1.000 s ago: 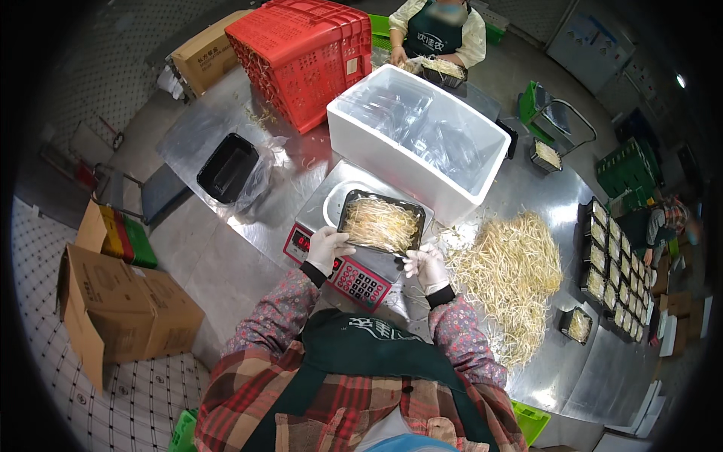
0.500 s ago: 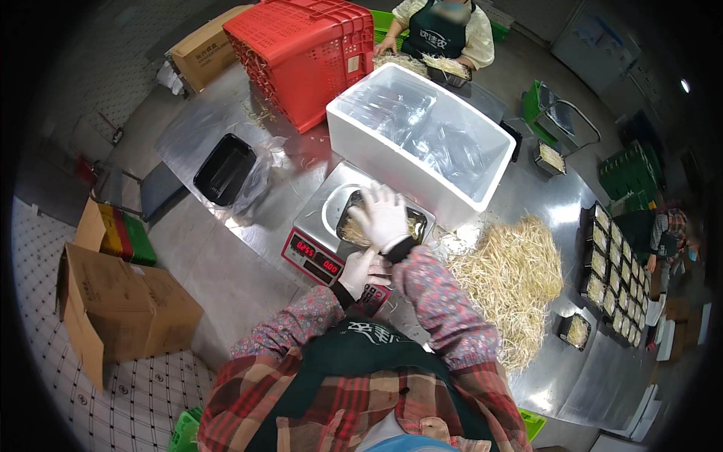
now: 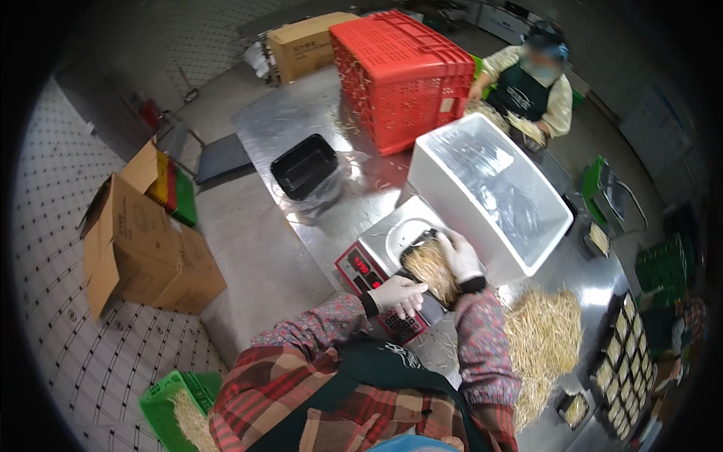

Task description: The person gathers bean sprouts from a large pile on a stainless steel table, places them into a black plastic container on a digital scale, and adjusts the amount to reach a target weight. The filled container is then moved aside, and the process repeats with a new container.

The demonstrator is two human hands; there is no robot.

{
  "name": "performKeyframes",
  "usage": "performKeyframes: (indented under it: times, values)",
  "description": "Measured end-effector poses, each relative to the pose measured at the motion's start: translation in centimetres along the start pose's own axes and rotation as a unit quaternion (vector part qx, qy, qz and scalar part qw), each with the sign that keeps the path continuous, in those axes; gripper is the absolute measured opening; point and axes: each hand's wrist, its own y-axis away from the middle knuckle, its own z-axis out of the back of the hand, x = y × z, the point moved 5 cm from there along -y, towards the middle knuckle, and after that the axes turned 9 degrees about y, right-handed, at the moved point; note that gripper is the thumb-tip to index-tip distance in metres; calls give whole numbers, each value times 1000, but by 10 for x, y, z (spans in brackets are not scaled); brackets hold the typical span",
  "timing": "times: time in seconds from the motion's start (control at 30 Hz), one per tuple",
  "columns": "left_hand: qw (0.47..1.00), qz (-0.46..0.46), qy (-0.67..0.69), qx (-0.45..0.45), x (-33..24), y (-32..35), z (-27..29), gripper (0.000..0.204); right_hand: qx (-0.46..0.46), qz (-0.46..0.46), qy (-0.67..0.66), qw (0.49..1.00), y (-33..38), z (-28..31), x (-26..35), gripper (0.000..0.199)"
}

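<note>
Head view: left hand (image 3: 397, 292) now beside tray (image 3: 429, 271).

Covering much of the black rectangular plastic tray of pale sprouts (image 3: 428, 270) with gloved hands, right hand (image 3: 459, 256) and left hand (image 3: 398, 292); hiding the steel counter (image 3: 301, 124) behind the red slatted plastic crate (image 3: 399, 71); blurring the small filled trays (image 3: 621, 343) at the rim.

White gloves, plaid sleeves, seemingly dark apron

The scene was evenly lit from overhead; glare was thrown off the steel table (image 3: 301, 128). Edges were bent and darkened by fisheye distortion, and slight blur was seen.
</note>
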Motion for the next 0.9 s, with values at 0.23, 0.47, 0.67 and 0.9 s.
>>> performKeyframes:
  times: [0.23,0.47,0.67,0.9]
  values:
    - [547,-497,-444,-507,-151,90,184,40,-8,-43,-162,986,85,16,-92,29]
    - [578,-236,-527,-577,-161,95,319,23,-39,-131,-228,964,166,42,-96,20]
    - [567,-458,-437,-527,-191,103,238,23,-133,-256,-294,911,277,88,-119,18]
    - [609,-425,-638,-203,-99,52,107,14,-291,-329,-417,795,337,82,-133,17]
